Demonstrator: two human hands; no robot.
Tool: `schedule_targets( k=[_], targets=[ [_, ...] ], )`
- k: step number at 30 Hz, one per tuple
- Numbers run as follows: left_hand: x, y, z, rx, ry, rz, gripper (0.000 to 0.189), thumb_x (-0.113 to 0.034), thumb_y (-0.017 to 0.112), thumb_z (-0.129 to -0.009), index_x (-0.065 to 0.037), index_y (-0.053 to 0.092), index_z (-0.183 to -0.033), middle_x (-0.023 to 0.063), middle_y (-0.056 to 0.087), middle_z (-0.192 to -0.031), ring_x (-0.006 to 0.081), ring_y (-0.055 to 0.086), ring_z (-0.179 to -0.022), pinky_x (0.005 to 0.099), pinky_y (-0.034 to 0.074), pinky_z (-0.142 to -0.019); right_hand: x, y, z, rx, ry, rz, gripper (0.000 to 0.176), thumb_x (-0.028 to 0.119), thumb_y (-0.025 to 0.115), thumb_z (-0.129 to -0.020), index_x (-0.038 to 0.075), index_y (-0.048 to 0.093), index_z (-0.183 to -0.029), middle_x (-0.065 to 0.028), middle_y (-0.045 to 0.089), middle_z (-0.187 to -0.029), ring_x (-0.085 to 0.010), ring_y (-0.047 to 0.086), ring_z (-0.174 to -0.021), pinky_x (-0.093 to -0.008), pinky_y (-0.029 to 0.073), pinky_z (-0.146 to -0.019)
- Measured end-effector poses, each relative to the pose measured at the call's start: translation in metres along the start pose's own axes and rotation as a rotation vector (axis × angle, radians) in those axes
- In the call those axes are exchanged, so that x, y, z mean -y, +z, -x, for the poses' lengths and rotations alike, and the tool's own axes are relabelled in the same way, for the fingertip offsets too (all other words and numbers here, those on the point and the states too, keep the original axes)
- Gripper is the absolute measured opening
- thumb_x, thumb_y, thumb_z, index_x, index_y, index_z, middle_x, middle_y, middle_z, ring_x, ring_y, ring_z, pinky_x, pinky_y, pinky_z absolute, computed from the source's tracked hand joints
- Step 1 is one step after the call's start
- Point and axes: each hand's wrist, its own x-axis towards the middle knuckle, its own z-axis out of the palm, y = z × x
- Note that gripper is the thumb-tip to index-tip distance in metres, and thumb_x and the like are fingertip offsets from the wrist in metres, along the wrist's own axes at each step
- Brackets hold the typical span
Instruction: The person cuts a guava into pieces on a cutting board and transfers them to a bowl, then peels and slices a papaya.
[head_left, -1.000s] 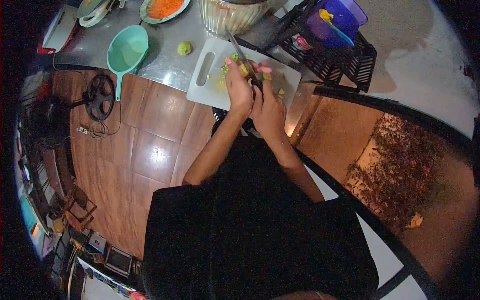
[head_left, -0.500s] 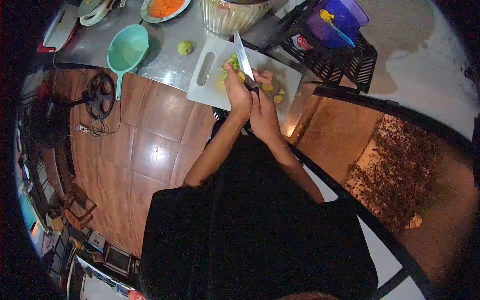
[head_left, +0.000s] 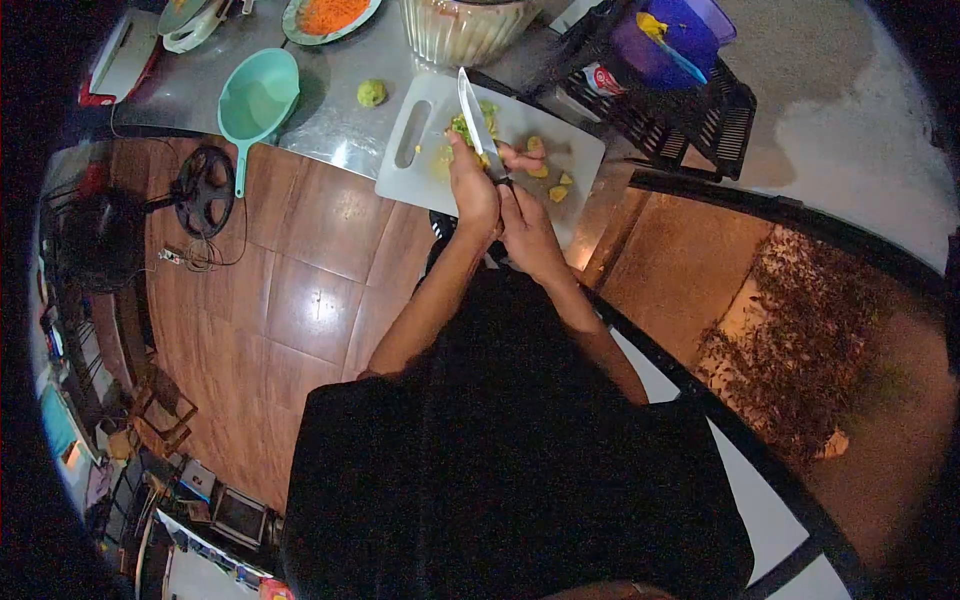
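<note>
Got both bare forearms (head_left: 425, 310) angled inward toward the cutting board (head_left: 390, 185), wrists (head_left: 482, 234) close together by its near edge, left hand (head_left: 473, 187) out over it, right hand (head_left: 524, 222) curled in a grip.

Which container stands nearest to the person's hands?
The ribbed bowl, just behind the cutting board; the mint-green container and purple container lie farther off to the sides.

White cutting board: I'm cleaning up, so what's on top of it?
Green bits near the left hand, and yellow chunks toward its right end. Anything beneath that hand, the right hand or the knife is covered.
</note>
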Motion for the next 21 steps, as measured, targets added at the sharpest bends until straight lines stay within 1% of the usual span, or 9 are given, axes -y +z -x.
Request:
schedule_targets(
  k=[4, 6, 9, 12, 13, 16, 18, 19, 21],
  targets=[
    [0.004, -0.007, -0.003, 0.056, 0.004, 0.035, 0.077, -0.057, 0.004, -0.097, 0.003, 0.051, -0.095, 0.026, 0.067, -0.081, 0.0354, 0.062, -0.101, 0.0429, 0.04, -0.103, -0.006, 0.004, 0.0, 0.011, -0.017, -0.071, 0.032, 0.026, 0.041, -0.1, -0.002, 0.053, -0.089, -0.015, 0.053, -0.066, -0.0255, 0.053, -0.06, -0.0398, 0.042, -0.059],
    [0.004, -0.006, -0.003, 0.044, -0.009, 0.026, 0.076, -0.058, 0.005, -0.097, 0.003, 0.051, -0.095, 0.0263, 0.067, -0.082, 0.0356, 0.062, -0.102, 0.0432, 0.04, -0.102, -0.004, 0.008, 0.001, -0.031, -0.02, -0.122, 0.031, 0.027, 0.039, -0.102, 0.001, 0.053, -0.09, -0.0013, 0.047, -0.064, -0.012, 0.044, -0.055, -0.0285, 0.038, -0.051],
    [-0.002, -0.002, -0.002, 0.03, -0.031, 0.008, 0.076, -0.059, 0.006, -0.097, 0.003, 0.051, -0.096, 0.0267, 0.067, -0.083, 0.0357, 0.061, -0.103, 0.0431, 0.041, -0.101, 0.003, 0.003, 0.001, 0.029, 0.074, -0.167, 0.032, 0.03, 0.04, -0.102, 0.003, 0.053, -0.092, 0.0001, 0.044, -0.062, -0.0087, 0.039, -0.047, -0.0257, 0.034, -0.043],
    [0.0, -0.007, -0.004, 0.061, -0.05, 0.009, 0.077, -0.06, 0.007, -0.097, 0.003, 0.051, -0.098, 0.0264, 0.067, -0.085, 0.0352, 0.061, -0.104, 0.0417, 0.042, -0.1, 0.026, -0.009, 0.004, 0.165, 0.512, -0.368, 0.034, 0.032, 0.043, -0.1, 0.0, 0.053, -0.093, -0.0107, 0.05, -0.063, -0.0219, 0.054, -0.057, -0.0395, 0.043, -0.057],
    [0.0, -0.009, -0.006, 0.095, -0.056, 0.02, 0.077, -0.06, 0.008, -0.097, 0.003, 0.051, -0.099, 0.0259, 0.068, -0.087, 0.0349, 0.061, -0.103, 0.0408, 0.043, -0.099, 0.024, -0.008, 0.003, 0.164, 0.511, -0.368, 0.034, 0.032, 0.043, -0.1, 0.0, 0.053, -0.093, -0.0107, 0.05, -0.063, -0.0219, 0.054, -0.057, -0.0395, 0.043, -0.057],
    [-0.004, -0.006, -0.004, 0.052, -0.027, -0.077, 0.076, -0.061, 0.009, -0.097, 0.002, 0.052, -0.1, 0.0246, 0.068, -0.091, 0.0333, 0.063, -0.1, 0.0391, 0.044, -0.097, 0.004, 0.001, -0.002, 0.066, 0.352, -0.243, 0.033, 0.033, 0.045, -0.099, 0.002, 0.054, -0.096, -0.0147, 0.055, -0.065, -0.0296, 0.058, -0.058, -0.0421, 0.046, -0.058],
    [-0.005, -0.007, -0.006, 0.049, -0.02, -0.086, 0.075, -0.061, 0.009, -0.097, 0.0, 0.052, -0.099, 0.0242, 0.068, -0.093, 0.0324, 0.063, -0.1, 0.0386, 0.044, -0.096, -0.005, 0.005, -0.007, -0.157, -0.102, 0.058, 0.034, 0.035, 0.045, -0.1, 0.002, 0.054, -0.097, -0.0079, 0.052, -0.064, -0.0206, 0.054, -0.054, -0.035, 0.043, -0.051],
    [-0.005, -0.007, -0.006, 0.046, -0.015, -0.098, 0.073, -0.061, 0.009, -0.097, -0.001, 0.052, -0.099, 0.0238, 0.068, -0.094, 0.0315, 0.063, -0.099, 0.0382, 0.045, -0.095, -0.001, 0.005, -0.006, -0.159, -0.101, 0.058, 0.034, 0.035, 0.045, -0.1, 0.002, 0.054, -0.097, -0.0079, 0.052, -0.064, -0.0206, 0.054, -0.054, -0.035, 0.043, -0.051],
    [-0.005, -0.007, -0.007, 0.042, -0.027, -0.084, 0.073, -0.061, 0.01, -0.097, -0.002, 0.052, -0.099, 0.0236, 0.068, -0.094, 0.0306, 0.063, -0.097, 0.0378, 0.045, -0.093, 0.009, 0.003, -0.004, -0.202, -0.084, 0.271, 0.031, 0.031, 0.046, -0.098, 0.001, 0.054, -0.099, -0.0196, 0.06, -0.073, -0.0387, 0.061, -0.071, -0.0464, 0.045, -0.063]
  ],
)
